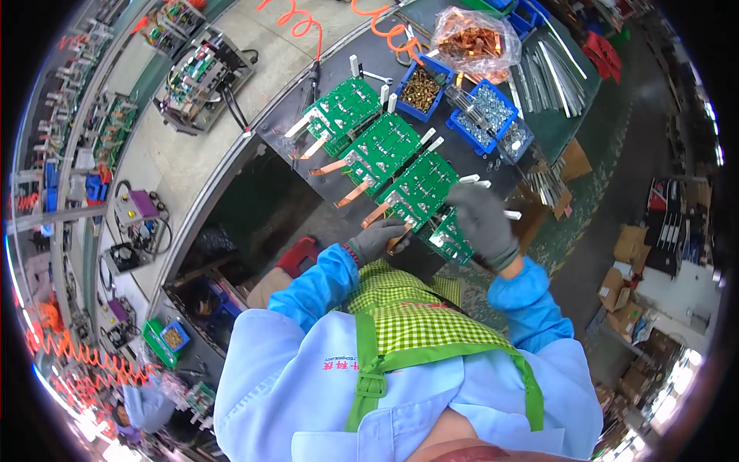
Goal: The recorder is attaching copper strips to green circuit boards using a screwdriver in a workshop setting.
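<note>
Several green circuit boards lie in a row on the dark workbench (pixel 308 108); the nearest board (pixel 449 240) sits right in front of me. My left hand (pixel 379 237), in a grey glove, pinches a copper strip (pixel 399 240) at that board's near edge. My right hand (pixel 481 219), also grey-gloved, rests over the same board's far side, fingers curled; what it holds is hidden. Copper strips (pixel 350 194) and white tabs stick out from the other boards (pixel 385 150).
Blue bins with brass parts (pixel 423 88) and silver screws (pixel 486 112) stand behind the boards, a clear bag of copper pieces (pixel 473 42) beyond them. Orange coiled hoses (pixel 304 23) hang at the top. Cardboard boxes (pixel 627 296) sit on the floor at right. Another person (pixel 142 408) works at lower left.
</note>
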`<state>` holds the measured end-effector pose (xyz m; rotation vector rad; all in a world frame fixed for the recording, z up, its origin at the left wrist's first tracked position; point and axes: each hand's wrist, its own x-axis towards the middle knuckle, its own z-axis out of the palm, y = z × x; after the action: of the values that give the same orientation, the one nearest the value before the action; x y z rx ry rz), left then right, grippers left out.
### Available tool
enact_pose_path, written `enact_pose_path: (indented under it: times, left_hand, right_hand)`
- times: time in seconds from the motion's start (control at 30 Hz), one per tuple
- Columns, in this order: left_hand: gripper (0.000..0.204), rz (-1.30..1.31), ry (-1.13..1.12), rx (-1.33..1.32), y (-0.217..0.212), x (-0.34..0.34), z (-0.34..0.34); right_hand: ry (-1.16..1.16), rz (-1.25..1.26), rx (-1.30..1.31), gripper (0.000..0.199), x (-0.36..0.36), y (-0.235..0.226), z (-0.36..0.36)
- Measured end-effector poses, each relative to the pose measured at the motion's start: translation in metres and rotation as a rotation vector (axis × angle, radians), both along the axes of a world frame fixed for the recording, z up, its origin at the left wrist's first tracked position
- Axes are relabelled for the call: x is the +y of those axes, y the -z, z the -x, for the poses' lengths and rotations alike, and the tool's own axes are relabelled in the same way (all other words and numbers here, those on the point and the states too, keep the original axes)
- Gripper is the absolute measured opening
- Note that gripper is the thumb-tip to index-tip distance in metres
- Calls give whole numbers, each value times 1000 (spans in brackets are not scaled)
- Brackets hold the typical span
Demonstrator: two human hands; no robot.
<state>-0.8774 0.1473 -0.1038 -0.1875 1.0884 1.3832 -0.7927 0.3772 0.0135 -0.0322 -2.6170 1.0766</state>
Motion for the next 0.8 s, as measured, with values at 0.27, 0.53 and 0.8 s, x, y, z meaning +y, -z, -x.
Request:
enact_pose_path:
  times: [0.27,0.53,0.8]
  left_hand:
    - [27,5,-262,-8,23,-60,-35]
    - [37,512,-302,93,-35,-95,-141]
    - [42,390,-17,389,-11,-72,-150]
  right_hand:
    - [-205,-485,-201,29,138,61,189]
    - [1,-759,-483,29,122,171,250]
    - [-91,-665,-493,23,122,146,237]
